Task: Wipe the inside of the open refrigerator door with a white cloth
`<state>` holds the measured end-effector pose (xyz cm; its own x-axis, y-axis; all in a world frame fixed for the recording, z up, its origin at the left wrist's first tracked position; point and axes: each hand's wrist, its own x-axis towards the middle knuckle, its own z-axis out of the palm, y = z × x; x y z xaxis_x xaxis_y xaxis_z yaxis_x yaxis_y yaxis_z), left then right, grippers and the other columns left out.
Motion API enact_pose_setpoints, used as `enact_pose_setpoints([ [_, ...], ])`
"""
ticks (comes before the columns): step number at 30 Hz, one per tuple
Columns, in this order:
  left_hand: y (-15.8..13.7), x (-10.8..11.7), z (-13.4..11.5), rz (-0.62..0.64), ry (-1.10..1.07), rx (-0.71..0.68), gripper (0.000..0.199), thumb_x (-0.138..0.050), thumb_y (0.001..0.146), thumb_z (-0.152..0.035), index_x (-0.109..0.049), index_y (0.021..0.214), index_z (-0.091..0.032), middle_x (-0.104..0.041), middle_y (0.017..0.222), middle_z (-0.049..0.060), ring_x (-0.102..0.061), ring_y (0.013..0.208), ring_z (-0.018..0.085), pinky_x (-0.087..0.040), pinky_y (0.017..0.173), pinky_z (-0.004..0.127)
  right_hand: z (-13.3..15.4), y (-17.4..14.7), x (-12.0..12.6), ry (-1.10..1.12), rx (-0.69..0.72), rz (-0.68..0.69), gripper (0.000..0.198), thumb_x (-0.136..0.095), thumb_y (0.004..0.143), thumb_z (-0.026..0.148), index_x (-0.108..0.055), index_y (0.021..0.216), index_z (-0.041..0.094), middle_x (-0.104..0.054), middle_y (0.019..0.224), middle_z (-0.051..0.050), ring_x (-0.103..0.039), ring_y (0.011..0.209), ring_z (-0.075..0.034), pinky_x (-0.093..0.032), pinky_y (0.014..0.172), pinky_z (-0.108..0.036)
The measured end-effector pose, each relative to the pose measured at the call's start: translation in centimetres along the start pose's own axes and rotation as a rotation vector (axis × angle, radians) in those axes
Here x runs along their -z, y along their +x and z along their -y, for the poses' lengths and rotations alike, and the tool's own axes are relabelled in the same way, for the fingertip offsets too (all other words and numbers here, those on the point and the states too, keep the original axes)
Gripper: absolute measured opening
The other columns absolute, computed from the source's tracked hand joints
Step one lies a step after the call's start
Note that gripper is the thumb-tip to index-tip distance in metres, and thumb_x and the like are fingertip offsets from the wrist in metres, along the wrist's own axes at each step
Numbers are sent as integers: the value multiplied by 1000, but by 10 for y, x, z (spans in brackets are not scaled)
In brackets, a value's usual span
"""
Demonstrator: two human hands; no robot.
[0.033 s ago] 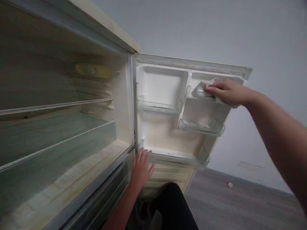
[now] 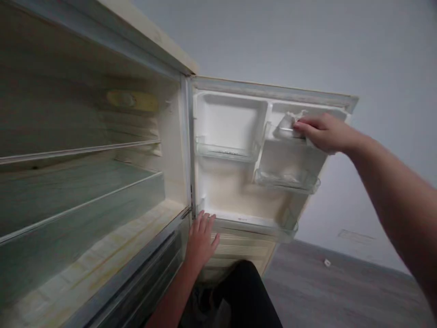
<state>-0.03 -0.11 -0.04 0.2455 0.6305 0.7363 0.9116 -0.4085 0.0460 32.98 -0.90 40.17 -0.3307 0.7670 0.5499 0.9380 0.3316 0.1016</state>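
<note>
Pressing a white cloth (image 2: 290,124) against the upper right pocket of the open fridge door (image 2: 235,182), your right hand (image 2: 324,133) lies flat over it, fingers extended onto the cloth rather than clenched; whether they pinch it you cannot tell. Just below sits a clear door shelf (image 2: 287,181), and to the left another clear shelf (image 2: 227,152). Your left hand (image 2: 201,239) rests open, fingers spread, on the lower edge of the fridge frame beside the door's bottom rack (image 2: 259,228). Glass shelves (image 2: 78,200) fill the fridge interior at left. Grey floor (image 2: 324,291) lies beyond.
</note>
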Motion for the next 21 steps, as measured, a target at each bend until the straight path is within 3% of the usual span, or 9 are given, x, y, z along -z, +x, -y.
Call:
enact_pose_setpoints([
  [3,-2,1,-1,-2,-4,8,57,-63,94,-31,-51,146,-13,-55,147,19,-41,147,38,-44,114,53,1,-6,-15,-105,-75,-242,36,-40,96,48,-55,78,20,-56,72,-5,-42,67,-17,-23,63,-31],
  [6,-1,3,-2,6,-19,14,56,-64,94,-31,-52,146,-13,-55,147,19,-41,147,37,-45,114,53,0,-6,-31,-50,-173,-610,35,-36,99,43,-54,80,20,-58,77,-8,-44,70,-18,-25,65,-32],
  [9,0,4,-3,12,-31,22,55,-62,94,-31,-53,146,-15,-56,148,19,-42,147,36,-47,112,53,-4,-7,-45,186,-83,-1011,46,-22,105,44,-56,92,17,-61,87,-12,-54,82,-20,-38,75,-34],
  [11,0,4,-3,11,-37,18,56,-62,94,-31,-52,147,-16,-56,148,18,-42,147,36,-47,112,52,-7,-13,-54,289,20,-1108,50,-19,107,47,-57,104,14,-63,97,-15,-59,93,-22,-44,85,-36],
  [14,-1,5,-2,13,-42,11,57,-63,94,-31,-52,147,-16,-55,149,17,-42,148,35,-46,113,51,-7,-28,-70,124,147,-945,49,-27,106,51,-59,113,15,-64,113,-18,-60,109,-27,-47,96,-44],
  [17,-1,5,0,11,-32,20,56,-62,94,-30,-52,147,-16,-55,149,18,-41,148,36,-47,112,51,0,-41,-87,-183,291,-561,37,-42,102,50,-65,102,21,-67,120,-14,-57,122,-31,-44,108,-50],
  [19,-1,4,1,5,-25,23,55,-62,94,-29,-52,146,-15,-55,149,18,-42,148,37,-47,112,52,5,-42,-94,-303,463,-311,28,-48,102,41,-70,101,23,-71,117,-11,-59,122,-29,-46,108,-46],
  [21,-1,4,2,-1,-21,20,55,-63,93,-27,-52,145,-14,-55,148,19,-41,147,37,-47,112,52,11,-37,-95,-442,692,-205,28,-48,102,35,-74,104,22,-73,113,-9,-64,113,-25,-52,102,-40],
])
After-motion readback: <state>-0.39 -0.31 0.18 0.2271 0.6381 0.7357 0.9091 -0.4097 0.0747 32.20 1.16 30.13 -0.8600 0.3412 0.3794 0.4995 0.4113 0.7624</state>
